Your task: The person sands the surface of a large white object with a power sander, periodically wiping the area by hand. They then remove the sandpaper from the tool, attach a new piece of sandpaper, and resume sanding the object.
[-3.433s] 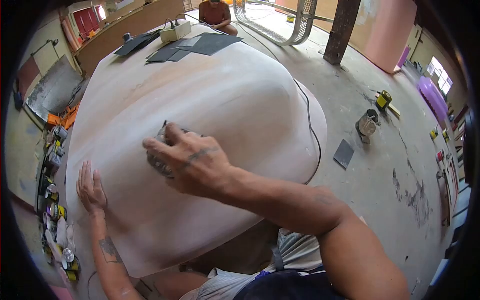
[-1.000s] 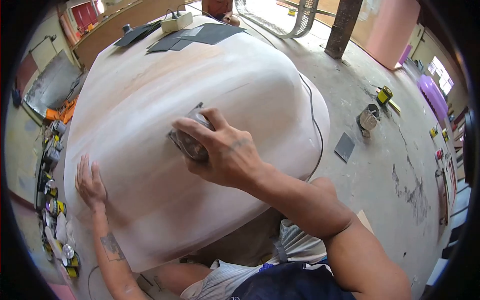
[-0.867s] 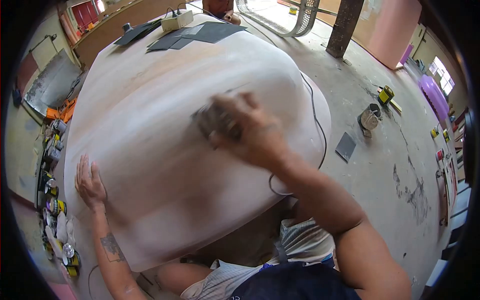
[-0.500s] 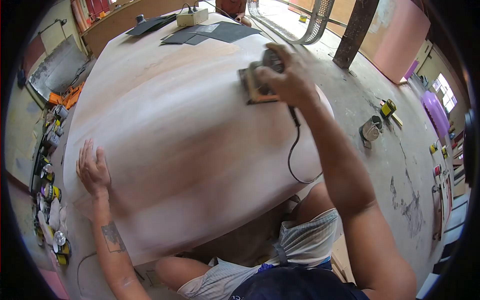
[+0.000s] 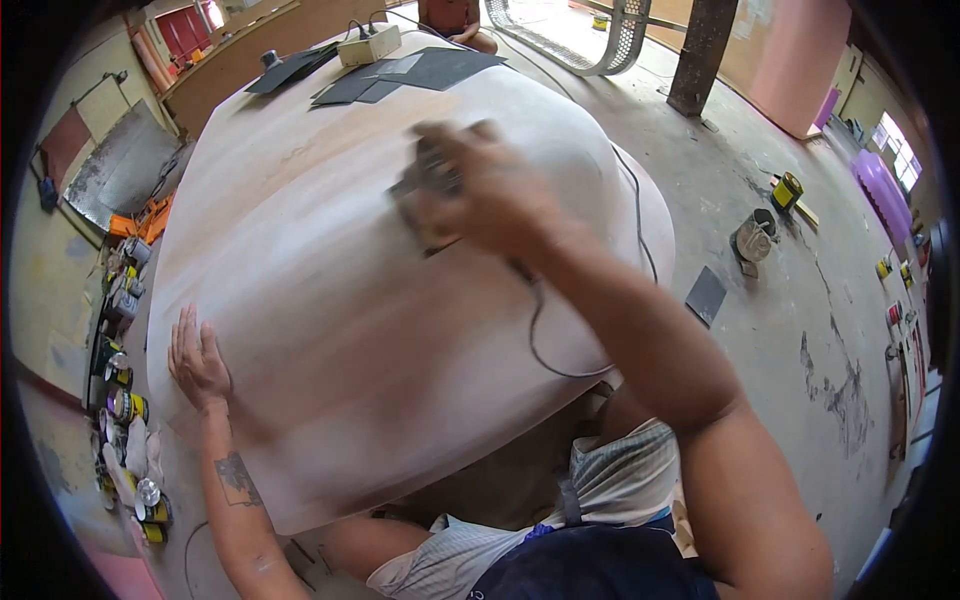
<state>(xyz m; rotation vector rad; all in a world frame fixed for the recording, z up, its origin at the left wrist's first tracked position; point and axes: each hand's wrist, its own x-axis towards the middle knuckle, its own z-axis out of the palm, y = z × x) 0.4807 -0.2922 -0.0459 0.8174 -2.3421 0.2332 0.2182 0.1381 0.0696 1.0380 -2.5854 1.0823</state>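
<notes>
In front of me spreads a large, smooth, curved panel (image 5: 330, 400), whitish with brownish-pink patches. My right hand (image 5: 490, 185) is wrapped round an electric sander (image 5: 428, 195), blurred by motion, whose base is on the panel's upper middle. The sander's black cord (image 5: 540, 340) loops over the panel toward its right edge. My left hand (image 5: 200, 362) lies flat on the panel's left side, fingers stretched out, holding nothing.
Dark sandpaper sheets (image 5: 445, 68) and a power strip (image 5: 369, 46) with plugs lie on the panel's far end, near a seated person (image 5: 457, 22). Several cans line the left wall. On the right floor stand a bucket (image 5: 755, 237), a yellow-black can (image 5: 787, 190) and a dark sheet (image 5: 706, 295).
My right hand has moved the sander left and somewhat nearer across the panel, its cord trailing along. The left hand stays flat at the same place; the view has shifted slightly.
</notes>
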